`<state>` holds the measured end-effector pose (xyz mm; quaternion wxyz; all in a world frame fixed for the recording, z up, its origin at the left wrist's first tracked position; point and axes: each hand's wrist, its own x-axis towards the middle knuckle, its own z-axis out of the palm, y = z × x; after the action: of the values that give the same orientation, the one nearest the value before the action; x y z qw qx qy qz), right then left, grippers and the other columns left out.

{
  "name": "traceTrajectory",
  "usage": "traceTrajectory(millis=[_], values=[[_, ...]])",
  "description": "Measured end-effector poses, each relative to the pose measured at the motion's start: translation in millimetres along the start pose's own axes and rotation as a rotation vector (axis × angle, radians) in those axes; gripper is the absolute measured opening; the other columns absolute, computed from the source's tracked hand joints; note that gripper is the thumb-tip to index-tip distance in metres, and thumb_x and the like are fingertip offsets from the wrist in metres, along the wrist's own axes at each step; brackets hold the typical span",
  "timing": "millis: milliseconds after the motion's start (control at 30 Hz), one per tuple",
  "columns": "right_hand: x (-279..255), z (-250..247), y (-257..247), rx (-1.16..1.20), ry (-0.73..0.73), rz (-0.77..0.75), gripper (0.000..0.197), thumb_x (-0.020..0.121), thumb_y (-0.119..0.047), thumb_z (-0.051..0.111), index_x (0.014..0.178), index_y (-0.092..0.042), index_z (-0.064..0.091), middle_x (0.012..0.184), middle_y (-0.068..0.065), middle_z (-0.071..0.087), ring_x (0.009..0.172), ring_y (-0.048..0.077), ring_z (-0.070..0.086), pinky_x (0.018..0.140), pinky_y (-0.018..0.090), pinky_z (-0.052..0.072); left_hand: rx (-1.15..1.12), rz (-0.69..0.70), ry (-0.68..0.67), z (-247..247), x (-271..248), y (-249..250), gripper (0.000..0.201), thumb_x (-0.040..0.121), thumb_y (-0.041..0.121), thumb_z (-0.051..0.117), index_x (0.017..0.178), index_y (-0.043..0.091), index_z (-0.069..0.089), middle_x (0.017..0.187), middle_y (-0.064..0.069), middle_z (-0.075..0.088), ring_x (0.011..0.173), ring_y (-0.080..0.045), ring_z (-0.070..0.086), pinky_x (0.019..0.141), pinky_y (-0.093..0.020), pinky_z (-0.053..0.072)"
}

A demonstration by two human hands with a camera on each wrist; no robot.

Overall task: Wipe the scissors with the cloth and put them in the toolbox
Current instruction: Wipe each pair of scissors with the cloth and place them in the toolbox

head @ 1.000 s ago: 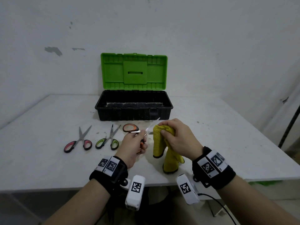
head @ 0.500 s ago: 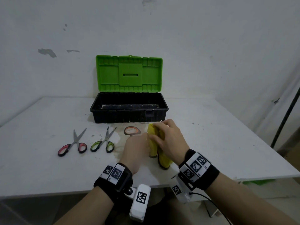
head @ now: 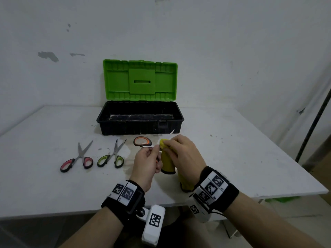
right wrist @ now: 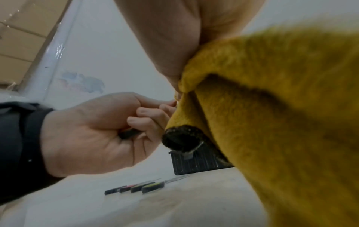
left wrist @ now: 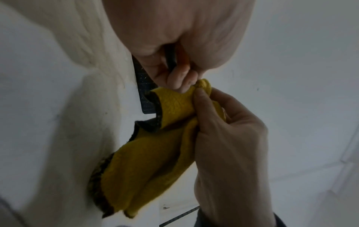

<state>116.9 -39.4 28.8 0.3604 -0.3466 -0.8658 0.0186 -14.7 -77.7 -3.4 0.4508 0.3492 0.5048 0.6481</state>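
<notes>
My left hand [head: 146, 158] grips the orange-handled scissors [head: 142, 141] by one handle, low over the table in front of the toolbox [head: 129, 127]. The scissors stand open: one orange loop sticks out to the left, and a blade tip [head: 171, 132] points up to the right. My right hand [head: 184, 154] pinches the yellow cloth [head: 167, 163] around that blade, next to my left fingers. In the left wrist view the cloth [left wrist: 147, 169] hangs down from the right hand [left wrist: 229, 138] to the table. The black toolbox is open, its green lid [head: 140, 80] upright.
Two more pairs of scissors lie closed on the white table [head: 44, 176] to the left: a pink-handled pair [head: 78, 158] and a green-handled pair [head: 112, 155]. The toolbox stands by the wall. The table's front edge is just under my wrists.
Half a second ago the cloth and right hand covered the whole blade. Now the right hand has slid back toward the handle and the blade tip shows past the cloth.
</notes>
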Motion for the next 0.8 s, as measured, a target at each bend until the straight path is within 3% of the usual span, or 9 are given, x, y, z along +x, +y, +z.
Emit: traceTrajectory(millis=[100,233,367,467,633,800], values=[[-0.9,1.8,1.3,-0.033,0.020,-0.031,0.028,0.092,-0.028,0.049,0.101,-0.012,0.070,0.088,0.007,0.058,0.075,0.025,0.055,0.063,0.040,0.050,0.009,0.011,-0.025,-2.0,-1.0,-0.3,0.027,0.104,0.021,0.050,0.082,0.006,0.049,0.068,-0.006,0.050,0.045,-0.014,0.040,0.042,-0.025,0.028],[11.4,-8.1,14.2,-0.030,0.053,0.108,0.020,0.096,-0.025,0.056,0.103,-0.013,0.071,0.093,0.008,0.057,0.081,0.025,0.055,0.073,0.040,0.050,0.027,0.030,-0.068,-5.1,-2.9,3.9,0.027,0.104,0.018,0.050,0.080,0.006,0.049,0.064,-0.003,0.047,0.046,-0.014,0.036,0.042,-0.024,0.025],[23.2,-26.2,34.2,-0.007,0.061,0.275,0.025,0.098,-0.029,0.053,0.110,-0.015,0.070,0.100,0.004,0.057,0.090,0.021,0.056,0.080,0.024,0.042,0.051,0.022,-0.058,-9.4,-1.5,2.7,0.028,0.104,0.019,0.051,0.079,0.006,0.049,0.065,-0.004,0.046,0.046,-0.013,0.035,0.042,-0.024,0.024],[15.5,-29.6,22.2,0.005,0.089,0.179,0.020,0.096,-0.025,0.058,0.105,-0.013,0.071,0.096,0.004,0.058,0.086,0.021,0.056,0.077,0.028,0.045,0.050,0.003,-0.035,-10.5,1.2,1.6,0.026,0.104,0.020,0.051,0.081,0.006,0.049,0.066,-0.004,0.047,0.046,-0.013,0.037,0.042,-0.023,0.026],[0.5,-14.3,-1.1,-0.054,0.002,-0.005,0.011,0.091,-0.019,0.063,0.095,-0.014,0.072,0.090,0.006,0.058,0.080,0.023,0.055,0.068,0.036,0.051,0.031,-0.010,-0.070,-4.2,0.5,2.5,0.024,0.104,0.019,0.049,0.083,0.007,0.050,0.064,-0.002,0.048,0.045,-0.013,0.038,0.042,-0.023,0.026],[4.0,-11.7,10.2,-0.009,-0.010,0.071,0.011,0.091,-0.018,0.063,0.094,-0.017,0.074,0.092,0.005,0.057,0.083,0.022,0.056,0.073,0.035,0.051,-0.006,-0.056,-0.095,-7.9,-1.0,2.6,0.026,0.104,0.017,0.050,0.079,0.008,0.049,0.065,-0.003,0.048,0.045,-0.013,0.035,0.041,-0.022,0.023]])
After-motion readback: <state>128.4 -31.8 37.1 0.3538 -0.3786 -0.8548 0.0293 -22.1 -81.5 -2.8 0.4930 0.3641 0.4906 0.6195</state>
